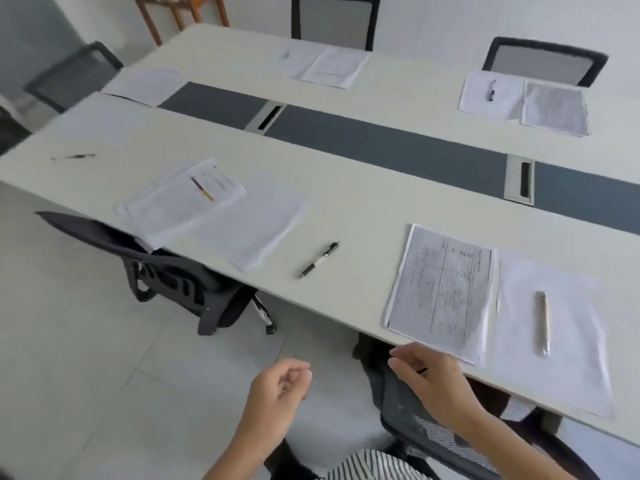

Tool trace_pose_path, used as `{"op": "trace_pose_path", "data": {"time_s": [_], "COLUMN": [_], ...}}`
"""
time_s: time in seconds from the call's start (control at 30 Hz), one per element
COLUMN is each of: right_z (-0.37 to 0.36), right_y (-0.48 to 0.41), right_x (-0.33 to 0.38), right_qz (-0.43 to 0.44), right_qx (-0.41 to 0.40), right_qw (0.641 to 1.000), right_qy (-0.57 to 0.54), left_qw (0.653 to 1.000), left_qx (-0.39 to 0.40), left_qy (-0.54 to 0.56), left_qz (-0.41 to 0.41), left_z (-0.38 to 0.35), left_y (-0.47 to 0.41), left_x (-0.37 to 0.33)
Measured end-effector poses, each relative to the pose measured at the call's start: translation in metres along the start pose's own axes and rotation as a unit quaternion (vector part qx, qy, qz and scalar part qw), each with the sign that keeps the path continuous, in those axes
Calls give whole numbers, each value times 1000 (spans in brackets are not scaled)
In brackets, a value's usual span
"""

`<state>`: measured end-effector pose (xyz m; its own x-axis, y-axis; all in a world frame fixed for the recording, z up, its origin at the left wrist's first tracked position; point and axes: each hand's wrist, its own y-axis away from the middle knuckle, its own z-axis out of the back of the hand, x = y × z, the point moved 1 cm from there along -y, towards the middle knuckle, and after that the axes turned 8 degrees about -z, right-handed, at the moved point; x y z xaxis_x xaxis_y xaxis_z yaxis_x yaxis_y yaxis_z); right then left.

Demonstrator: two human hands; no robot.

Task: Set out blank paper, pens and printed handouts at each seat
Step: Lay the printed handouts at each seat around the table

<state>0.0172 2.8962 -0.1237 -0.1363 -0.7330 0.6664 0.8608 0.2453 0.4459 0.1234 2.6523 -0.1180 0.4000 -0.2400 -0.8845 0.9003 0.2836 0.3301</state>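
Note:
At the near right seat a printed handout lies beside a blank sheet with a pale pen on it. At the near left seat are a printed handout, a blank sheet and a black pen on bare table. Another black pen lies far left. Across the table, two seats have papers, one with a pen. My left hand hangs loosely curled and empty below the table edge. My right hand is empty, fingers apart, just below the handout's near corner.
The long white table has a grey centre strip with two cable slots. Black mesh chairs stand at the seats: one tucked at the near left, one under my right hand, two across. Tiled floor lies to my left.

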Motion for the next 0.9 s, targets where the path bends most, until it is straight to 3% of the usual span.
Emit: {"op": "trace_pose_path", "data": {"time_s": [0.27,0.43,0.9], "right_z": [-120,-162,-220], "right_y": [-17,-38,-208], "right_x": [126,191,321], "right_qz": [24,46,13], "right_qx": [38,71,48], "right_qw": [999,996,993], "right_qy": [-29,-36,-107], "left_qw": [997,992,990], "left_qx": [-70,-120,-134], "left_qy": [13,32,35], "left_qz": [15,20,37], "left_z": [170,234,376], "left_y": [32,22,-136], "left_x": [51,63,32]}}
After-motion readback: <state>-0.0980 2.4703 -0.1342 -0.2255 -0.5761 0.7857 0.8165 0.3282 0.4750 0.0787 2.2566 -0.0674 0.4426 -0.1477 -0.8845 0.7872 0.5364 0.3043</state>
